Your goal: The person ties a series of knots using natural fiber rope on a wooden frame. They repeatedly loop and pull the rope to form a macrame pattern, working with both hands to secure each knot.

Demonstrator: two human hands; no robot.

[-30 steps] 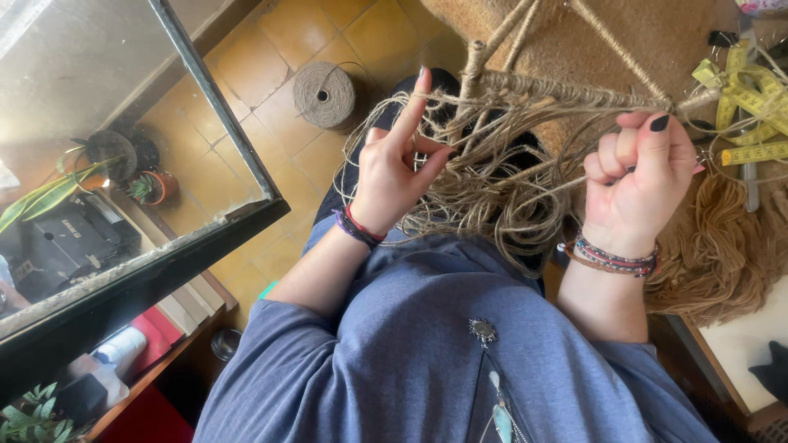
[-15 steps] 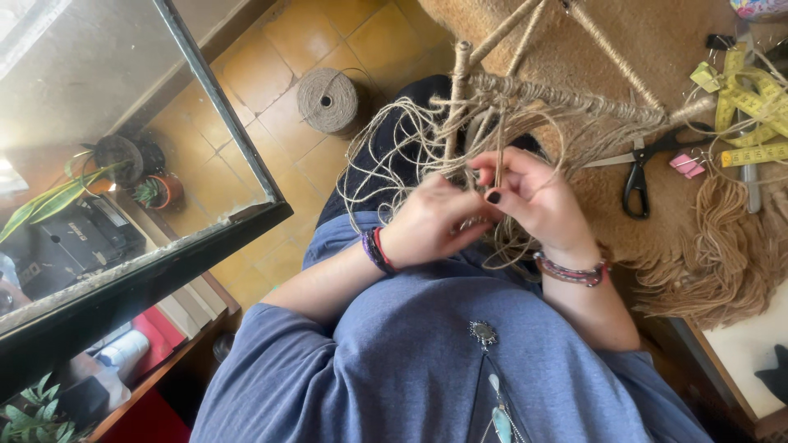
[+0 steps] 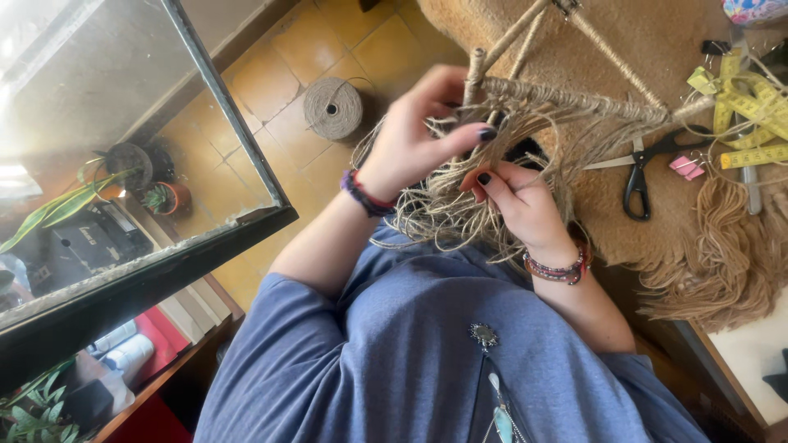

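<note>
Moved apart since half a second ago: left hand [image 3: 423, 135] now raised toward the wrapped stick [image 3: 574, 100], right hand [image 3: 517, 205] dropped lower, nearer the body. Earlier met together in the middle of the cords.

Left hand curled, thumb stretched out, fingers up among the jute cords [image 3: 447, 209] just under the stick; whether pinching a strand, cannot tell. Right hand loosely closed, forefinger and thumb nipping strands of the same bundle.

Cords hanging in a tangled fringe from the stick, falling between both hands and onto the blue shirt [image 3: 410, 353].

Counted around: one twine spool [image 3: 332, 108] on the tiled floor, left of the hands. One pair of black-handled scissors [image 3: 639, 176] on the brown counter [image 3: 657, 33], right of the frame. One yellow tape measure [image 3: 751, 107], looped, further right. One pink clip [image 3: 684, 166] beside the scissors. One loose hank of cord [image 3: 722, 246] at the counter edge. Two bracelet stacks, one per wrist.
</note>
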